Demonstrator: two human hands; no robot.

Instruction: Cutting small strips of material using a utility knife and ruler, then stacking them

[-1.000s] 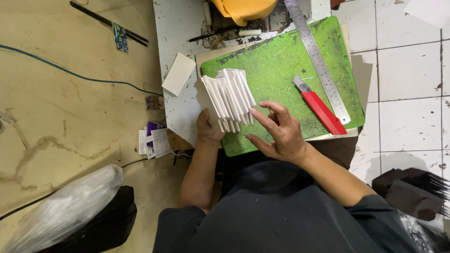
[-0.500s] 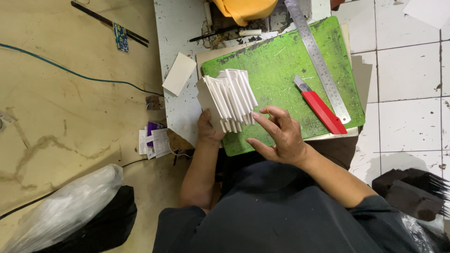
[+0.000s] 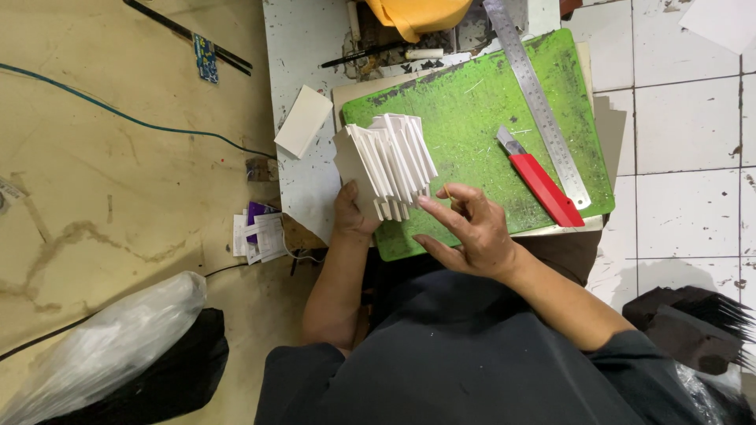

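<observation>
The left hand [image 3: 352, 212] grips the lower left edge of a fanned stack of white cards [image 3: 390, 164], thumb and fingers closed on it, holding it tilted above the near left corner of the green mat [image 3: 480, 102]. The right hand [image 3: 472, 232] sits just right of and below the fan; a second ago its fingers lay curled against the cards' lower ends, and now the forefinger is stretched out, its tip touching the bottom right of the fan while the other fingers are loosely bent and hold nothing. The fan itself has barely shifted, so the change is in the right hand alone: it reads as a move from steadying the cards to flicking or counting through their ends. Further right of that hand, well apart, a red knife [image 3: 539, 177] lies on the mat beside a steel ruler [image 3: 535, 94]. Left of the left hand, a loose white card [image 3: 303, 122] rests on the table [image 3: 299, 47].
</observation>
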